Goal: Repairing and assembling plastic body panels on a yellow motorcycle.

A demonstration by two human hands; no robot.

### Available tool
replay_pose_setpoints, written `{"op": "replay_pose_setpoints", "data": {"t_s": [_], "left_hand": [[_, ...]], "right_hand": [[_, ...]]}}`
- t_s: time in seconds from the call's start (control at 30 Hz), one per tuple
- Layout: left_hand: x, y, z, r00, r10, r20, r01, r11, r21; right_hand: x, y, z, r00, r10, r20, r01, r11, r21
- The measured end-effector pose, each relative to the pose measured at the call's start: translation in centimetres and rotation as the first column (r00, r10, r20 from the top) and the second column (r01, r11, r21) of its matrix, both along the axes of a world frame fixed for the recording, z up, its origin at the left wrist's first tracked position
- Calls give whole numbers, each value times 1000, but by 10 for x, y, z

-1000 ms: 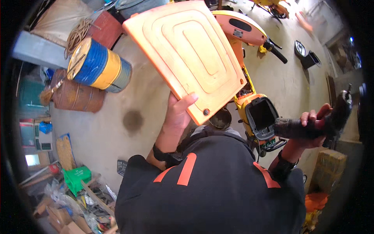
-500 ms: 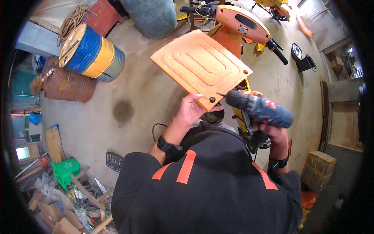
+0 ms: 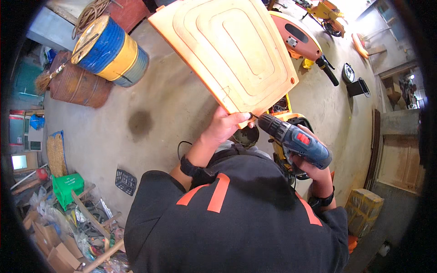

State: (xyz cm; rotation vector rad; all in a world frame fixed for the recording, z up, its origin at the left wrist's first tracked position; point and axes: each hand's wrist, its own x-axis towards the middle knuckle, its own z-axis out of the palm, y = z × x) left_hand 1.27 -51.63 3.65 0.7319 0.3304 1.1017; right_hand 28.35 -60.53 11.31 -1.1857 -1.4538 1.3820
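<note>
Underfoot bare stained concrete floor [image 3: 150, 104], open at centre, clutter along walls, my left hand [image 3: 223, 127] pinching the orange panel [image 3: 232, 50] by its lower edge, my right hand [image 3: 309, 166] clamped around the blue drill [image 3: 293, 139], bit at that edge.

Bright daylight comes from the upper right, where the concrete floor [image 3: 364, 27] is washed out by glare. The orange panel [image 3: 227, 50] is evenly lit and sharp. Fisheye bending and a black vignette ring the edges
</note>
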Motion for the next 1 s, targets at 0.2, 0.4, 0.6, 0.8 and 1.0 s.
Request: {"op": "replay_pose_setpoints", "data": {"t_s": [0.2,0.4,0.6,0.8,1.0], "left_hand": [[10,-6,13,992,121,23,-119,991,-67],[2,-6,2,999,33,-14,-34,995,-97],[4,-6,4,999,45,-7,-45,995,-85],[4,-3,4,998,49,-50,-52,996,-66],[2,-1,9,994,49,-96,-53,998,-34]], "right_hand": [[6,-5,-14,996,-11,87,2,995,100],[-5,-4,4,997,36,74,-42,995,90],[-3,-8,6,997,41,63,-45,997,57],[-1,-5,1,996,55,74,-60,996,72],[-7,0,8,996,34,77,-34,999,-3]]}}
